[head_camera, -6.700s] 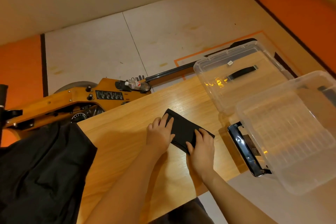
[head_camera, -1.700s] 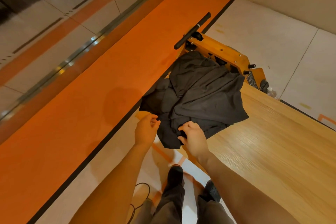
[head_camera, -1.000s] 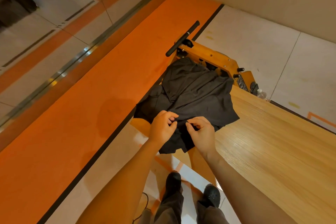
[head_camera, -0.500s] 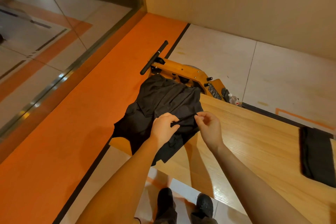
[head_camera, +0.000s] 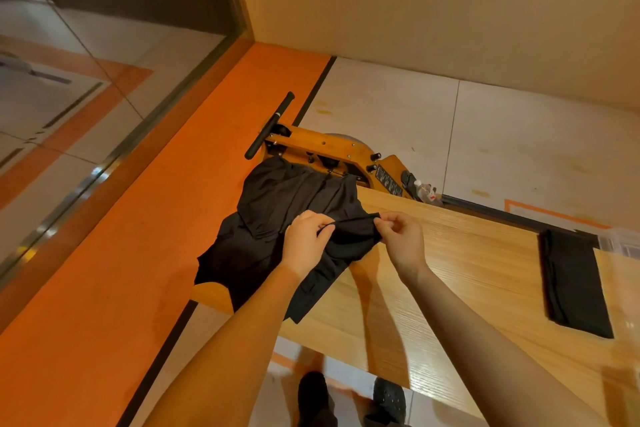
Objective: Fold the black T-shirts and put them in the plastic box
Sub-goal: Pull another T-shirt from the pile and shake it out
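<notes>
Since half a second ago the hands have drawn a little further apart, stretching a hem of the crumpled black T-shirt (head_camera: pixel 277 218) taut between them: the left hand (head_camera: pixel 304 241) and right hand (head_camera: pixel 401 239) each pinch it. It lies heaped, matte and creased, at the wooden table's (head_camera: pixel 450 270) left end, spilling over the edge. A folded black T-shirt (head_camera: pixel 571 281) lies well apart to the right; the plastic box (head_camera: pixel 620 241) is cut off at the frame's edge.
</notes>
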Demonstrator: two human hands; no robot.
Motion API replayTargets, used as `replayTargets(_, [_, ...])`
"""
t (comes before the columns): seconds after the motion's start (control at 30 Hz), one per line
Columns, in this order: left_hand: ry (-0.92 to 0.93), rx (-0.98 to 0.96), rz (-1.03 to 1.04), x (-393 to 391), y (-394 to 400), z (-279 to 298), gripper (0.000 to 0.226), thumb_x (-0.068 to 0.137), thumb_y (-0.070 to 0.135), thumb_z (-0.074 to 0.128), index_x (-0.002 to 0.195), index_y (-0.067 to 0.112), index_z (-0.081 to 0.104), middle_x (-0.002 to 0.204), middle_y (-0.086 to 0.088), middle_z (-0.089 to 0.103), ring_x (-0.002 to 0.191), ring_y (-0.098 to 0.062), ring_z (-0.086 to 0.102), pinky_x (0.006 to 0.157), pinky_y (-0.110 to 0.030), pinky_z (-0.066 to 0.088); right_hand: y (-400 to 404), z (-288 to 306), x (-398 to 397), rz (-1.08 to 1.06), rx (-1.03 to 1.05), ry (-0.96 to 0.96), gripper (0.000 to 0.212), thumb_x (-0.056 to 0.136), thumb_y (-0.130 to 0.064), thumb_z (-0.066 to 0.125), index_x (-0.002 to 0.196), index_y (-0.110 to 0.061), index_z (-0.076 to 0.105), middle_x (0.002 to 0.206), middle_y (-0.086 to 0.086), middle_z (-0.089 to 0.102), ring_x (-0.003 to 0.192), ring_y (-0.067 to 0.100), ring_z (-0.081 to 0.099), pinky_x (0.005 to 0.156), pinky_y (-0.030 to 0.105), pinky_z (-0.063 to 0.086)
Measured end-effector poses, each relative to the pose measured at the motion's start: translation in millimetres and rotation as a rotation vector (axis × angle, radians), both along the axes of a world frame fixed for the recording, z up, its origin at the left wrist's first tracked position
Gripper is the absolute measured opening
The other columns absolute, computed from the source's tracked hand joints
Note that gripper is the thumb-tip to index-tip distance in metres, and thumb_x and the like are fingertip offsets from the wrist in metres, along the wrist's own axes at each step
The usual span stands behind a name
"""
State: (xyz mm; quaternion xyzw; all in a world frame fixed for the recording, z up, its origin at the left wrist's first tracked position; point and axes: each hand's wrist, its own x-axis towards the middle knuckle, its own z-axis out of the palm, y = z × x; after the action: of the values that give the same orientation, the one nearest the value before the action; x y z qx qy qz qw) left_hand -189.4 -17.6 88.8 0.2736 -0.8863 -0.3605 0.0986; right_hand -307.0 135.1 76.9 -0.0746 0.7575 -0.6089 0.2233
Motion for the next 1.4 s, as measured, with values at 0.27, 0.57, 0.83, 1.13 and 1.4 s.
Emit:
replayTargets(0.27, [0.032, 0.283, 0.005, -5, -10, 18, 0.011, 0.092, 0.016, 0.063, 0.101, 0.014, 0.070, 0.077, 0.013, 0.060, 0.075, 0.001, 0.058, 0.067, -0.007, 0.042, -27, 4, 15, 0.111, 0.040, 0.020, 0.012, 0.087, -0.013, 0.072, 0.098, -0.009, 0.076, 0.086, 0.005, 0.074, 0.085, 0.021, 0.070, 0.084, 0.045, 0.058])
replayTargets(0.57, [0.075, 0.280, 0.057, 2, -19, 18, 0.008, 0.085, 0.016, 0.071, 0.088, 0.018, 0.064, 0.085, 0.000, 0.067, 0.083, -0.008, 0.064, 0.070, -0.017, 0.048, -44, 15, 30, 0.235, -0.008, -0.050, 0.023, 0.079, -0.016, 0.081, 0.100, -0.012, 0.075, 0.091, 0.006, 0.074, 0.089, 0.022, 0.070, 0.086, 0.041, 0.058])
replayTargets(0.83, [-0.116, 0.080, -0.010, 6, -13, 5, 0.014, 0.086, 0.016, 0.067, 0.093, 0.021, 0.055, 0.087, 0.007, 0.057, 0.084, -0.011, 0.056, 0.075, -0.028, 0.048, -47, 18, 27, 0.183, 0.013, -0.027, 0.003, 0.089, -0.011, 0.068, 0.089, -0.012, 0.071, 0.078, 0.003, 0.067, 0.079, 0.020, 0.065, 0.077, 0.039, 0.053])
replayTargets(1.13, [-0.143, 0.046, 0.022, 2, -15, -9, 0.011, 0.096, 0.026, 0.057, 0.096, 0.016, 0.058, 0.085, 0.000, 0.063, 0.082, -0.018, 0.058, 0.075, -0.036, 0.047, -26, 20, -4, 0.033, -0.034, -0.095, 0.009, 0.092, -0.006, 0.064, 0.097, 0.000, 0.069, 0.075, 0.003, 0.066, 0.062, 0.001, 0.062, 0.060, 0.018, 0.050])
replayTargets(1.4, [-0.124, 0.226, -0.144, -7, -10, 8, 0.021, 0.100, 0.024, 0.050, 0.084, 0.011, 0.050, 0.065, 0.000, 0.042, 0.061, -0.013, 0.041, 0.058, -0.021, 0.031, -12, 25, -17, 0.052, -0.069, -0.192, 0.013, 0.097, -0.006, 0.055, 0.098, 0.002, 0.065, 0.085, 0.011, 0.066, 0.078, 0.019, 0.064, 0.074, 0.034, 0.053])
